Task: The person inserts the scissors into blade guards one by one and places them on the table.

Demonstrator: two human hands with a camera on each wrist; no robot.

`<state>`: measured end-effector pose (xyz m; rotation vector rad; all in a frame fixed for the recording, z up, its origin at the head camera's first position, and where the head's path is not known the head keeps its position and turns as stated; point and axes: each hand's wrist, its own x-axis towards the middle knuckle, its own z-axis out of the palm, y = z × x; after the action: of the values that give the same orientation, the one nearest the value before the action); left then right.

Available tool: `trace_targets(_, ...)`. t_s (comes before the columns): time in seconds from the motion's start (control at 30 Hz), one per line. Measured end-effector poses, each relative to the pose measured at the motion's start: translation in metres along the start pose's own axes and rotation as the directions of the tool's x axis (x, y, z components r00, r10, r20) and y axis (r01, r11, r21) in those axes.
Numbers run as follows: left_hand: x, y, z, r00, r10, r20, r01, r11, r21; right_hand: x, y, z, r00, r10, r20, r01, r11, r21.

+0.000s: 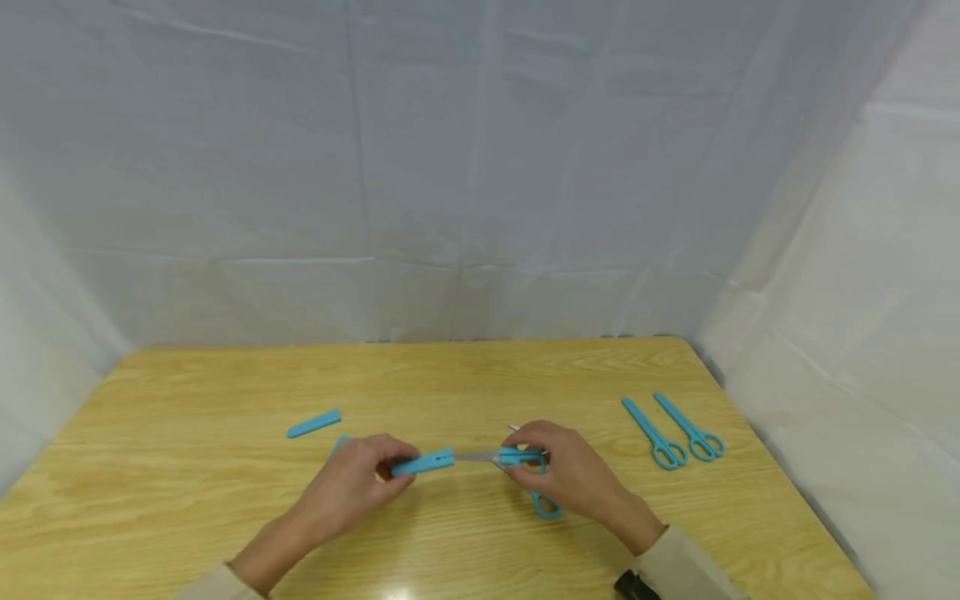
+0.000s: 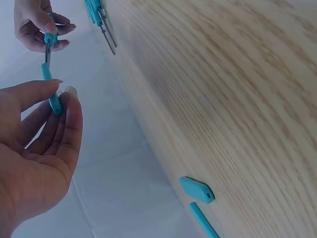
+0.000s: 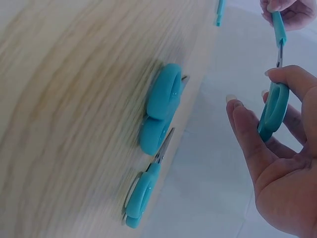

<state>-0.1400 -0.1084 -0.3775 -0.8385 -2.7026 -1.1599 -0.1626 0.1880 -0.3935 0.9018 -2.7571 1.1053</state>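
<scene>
My left hand [image 1: 352, 477] pinches a light-blue blade cover [image 1: 424, 462] between thumb and fingers, its slotted end facing right. A pair of scissors [image 3: 274, 111] with blue handles is in my right hand [image 1: 573, 471], held by the handles with the blades closed. In the head view the metal blades [image 1: 474, 457] run to the cover's slotted end, the two lined up above the table. Below the right hand, more blue-handled scissors [image 1: 546, 505] with bare blades lie on the table, partly hidden by that hand; the right wrist view shows their handles [image 3: 164, 93].
Two loose blue covers lie on the wooden table [image 1: 187, 417] at the left: one cover [image 1: 313, 422] in full sight, another cover [image 1: 339, 443] partly behind the left hand. Two covered scissors, a left pair [image 1: 654, 433] and a right pair [image 1: 690, 427], lie at the right. White sheeting [image 1: 450, 167] surrounds the table.
</scene>
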Motion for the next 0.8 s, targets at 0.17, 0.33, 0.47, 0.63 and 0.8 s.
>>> trace_targets(0.17,0.002,0.003,0.004,0.999,0.037,0.025,-0.038,0.999,0.028,0.001,-0.004,0.004,1.0,-0.022,0.015,0.022,1.0,-0.011)
trace_targets(0.33,0.002,0.008,0.007,0.998,0.047,0.041,-0.047,0.999,-0.006,0.002,-0.011,0.009,0.998,-0.053,0.019,0.053,0.999,-0.009)
trace_targets(0.47,0.001,0.008,0.007,0.999,0.031,0.043,-0.028,0.997,-0.067,0.002,-0.013,0.012,0.998,-0.069,-0.005,0.069,0.998,0.009)
trace_targets(0.63,-0.001,0.005,0.008,0.998,0.006,0.06,0.002,0.991,-0.132,0.002,-0.012,0.012,0.995,-0.098,-0.024,0.098,0.995,0.018)
trace_targets(0.8,-0.002,0.004,0.008,0.996,-0.011,0.091,0.026,0.985,-0.168,0.002,-0.013,0.012,0.994,-0.106,-0.031,0.108,0.993,0.046)
